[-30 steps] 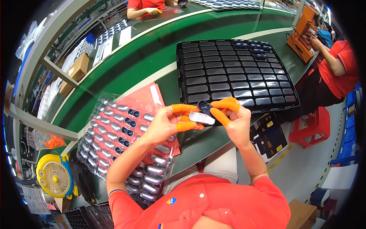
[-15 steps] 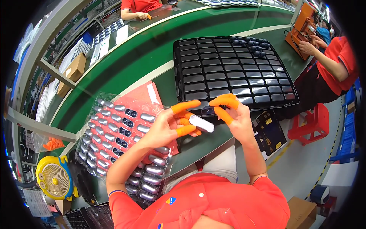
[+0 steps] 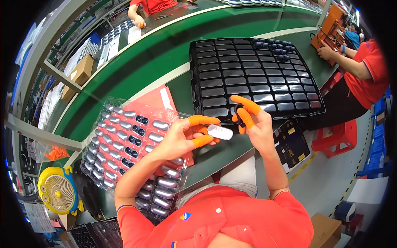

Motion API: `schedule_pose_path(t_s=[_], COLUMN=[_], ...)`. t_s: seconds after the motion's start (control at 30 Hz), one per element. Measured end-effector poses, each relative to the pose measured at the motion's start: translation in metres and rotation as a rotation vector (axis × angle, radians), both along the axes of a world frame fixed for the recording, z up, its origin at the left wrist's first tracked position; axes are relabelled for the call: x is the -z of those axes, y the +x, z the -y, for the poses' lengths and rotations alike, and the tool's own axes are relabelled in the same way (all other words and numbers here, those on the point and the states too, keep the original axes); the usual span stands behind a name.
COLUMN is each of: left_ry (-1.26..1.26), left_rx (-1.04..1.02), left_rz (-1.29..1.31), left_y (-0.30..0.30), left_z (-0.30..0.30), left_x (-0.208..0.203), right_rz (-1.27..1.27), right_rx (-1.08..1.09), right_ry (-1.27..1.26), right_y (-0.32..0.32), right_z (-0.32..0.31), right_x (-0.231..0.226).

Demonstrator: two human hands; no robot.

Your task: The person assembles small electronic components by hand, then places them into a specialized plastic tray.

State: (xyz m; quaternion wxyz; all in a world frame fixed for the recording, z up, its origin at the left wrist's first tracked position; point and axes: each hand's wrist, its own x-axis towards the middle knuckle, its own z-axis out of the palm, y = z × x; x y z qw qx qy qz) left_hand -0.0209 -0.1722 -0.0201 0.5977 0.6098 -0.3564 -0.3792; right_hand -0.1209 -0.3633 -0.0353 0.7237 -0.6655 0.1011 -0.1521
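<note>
My left hand (image 3: 182, 136) is clamped on a small silver oblong shell (image 3: 220, 132), pinched between orange-cotted thumb and forefinger just in front of the near edge of the black compartment tray (image 3: 256, 74). My right hand (image 3: 254, 122) is closed on a small dark round part (image 3: 238, 110), held at that same edge, just beside the shell. In my judgement the two want squaring up before mating — grip by the edges, light pressure, no smearing. The clear blister tray (image 3: 124, 140) of silver shells lies left of the black tray.
</note>
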Motion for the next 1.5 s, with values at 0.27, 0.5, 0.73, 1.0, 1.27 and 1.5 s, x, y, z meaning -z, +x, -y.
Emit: schedule_pose_path(t_s=[0.27,0.5,0.73,1.0,1.27,1.5], left_ry=[-0.084,-0.120,-0.132,-0.191,-0.170,-0.145], left_rx=[-0.039,-0.049,-0.044,-0.039,-0.039,-0.056], left_rz=[0.025,0.033,0.073,0.075,0.198,0.275], left_y=[-0.001,-0.003,-0.005,-0.007,-0.008,-0.009], left_z=[0.002,0.002,0.002,0.001,-0.001,-0.004], left_x=[0.004,0.006,0.006,0.007,0.008,0.006], right_rz=[0.418,0.416,0.484,0.510,0.492,0.644], right_rx=[0.155,0.186,0.196,0.221,0.205,0.335], right_ry=[-0.347,-0.497,-0.559,-0.621,-0.579,-0.643], right_y=[0.000,-0.006,-0.005,-0.007,-0.009,-0.011], right_z=[-0.009,-0.017,-0.015,-0.019,-0.017,-0.025], right_x=[0.018,0.019,0.022,0.021,0.015,0.013])
